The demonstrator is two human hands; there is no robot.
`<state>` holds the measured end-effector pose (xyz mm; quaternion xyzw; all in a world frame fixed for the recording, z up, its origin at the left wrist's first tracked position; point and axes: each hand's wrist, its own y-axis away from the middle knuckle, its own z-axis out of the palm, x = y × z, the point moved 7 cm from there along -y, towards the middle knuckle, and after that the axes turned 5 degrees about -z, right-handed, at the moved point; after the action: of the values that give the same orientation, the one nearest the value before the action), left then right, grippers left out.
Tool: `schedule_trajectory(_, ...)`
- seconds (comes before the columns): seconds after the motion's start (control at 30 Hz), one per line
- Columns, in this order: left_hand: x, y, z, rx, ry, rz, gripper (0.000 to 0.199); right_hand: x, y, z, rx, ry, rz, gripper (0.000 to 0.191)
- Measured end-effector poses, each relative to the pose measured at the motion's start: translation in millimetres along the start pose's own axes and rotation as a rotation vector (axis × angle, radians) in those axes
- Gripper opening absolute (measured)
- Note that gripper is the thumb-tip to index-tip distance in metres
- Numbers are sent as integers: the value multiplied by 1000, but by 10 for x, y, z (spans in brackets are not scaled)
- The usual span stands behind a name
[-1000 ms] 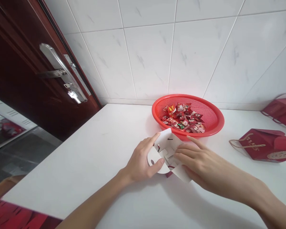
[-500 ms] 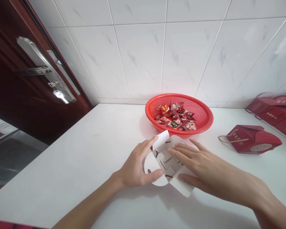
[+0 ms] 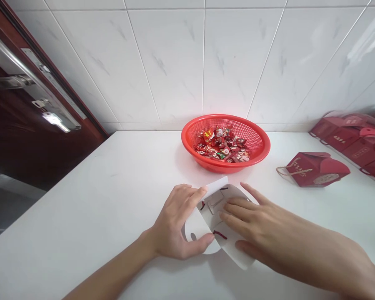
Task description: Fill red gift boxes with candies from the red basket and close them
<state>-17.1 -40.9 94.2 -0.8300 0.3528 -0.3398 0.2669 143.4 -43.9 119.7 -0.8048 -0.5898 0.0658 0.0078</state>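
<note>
The white counter filled most of the lower frame, with the tiled wall above it. A dark red door stood at upper left. Along the right edge sat a row of red gift boxes, and a red plastic colander rested right of centre, near the wall.

In the lower middle, the left hand was grasping the left side of an open paper box, its thumb on the near rounded flap. The right hand was unclenched, its fingers reaching flat inside the box. The box lay just in front of the colander, white inside, flaps spread. By the look of it, the work in hand was pressing out or flattening the interior; a further push there would call for a steady left hold and light fingertips, so as not to crease the card.

At centre right stood a smaller-looking single red box with a cord handle. Wrapped sweets lay heaped in the colander. Keys hung from the door lock, and a thin dark red cord showed inside the open box.
</note>
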Motion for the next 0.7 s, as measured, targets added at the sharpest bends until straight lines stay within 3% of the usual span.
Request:
schedule_trajectory(0.13,-78,15,-2,11,-18,-83,85,43,-12,-193,62,-63,-10,18)
schedule_trajectory(0.33,-470,56,-34,-50,-39,-377,82,191,54,-622,337,-83,56,17)
schedule_trajectory(0.4,-563,57,-81,-49,-57,-427,80,190,50,-553,263,-85,59,15)
schedule_trajectory(0.53,-595,37,-137,-57,-110,-431,79,141,-73,-201,25,-17,55,4)
schedule_trajectory(0.7,-547,15,-125,-42,-120,-397,77,217,-333,188,-69,77,159,12)
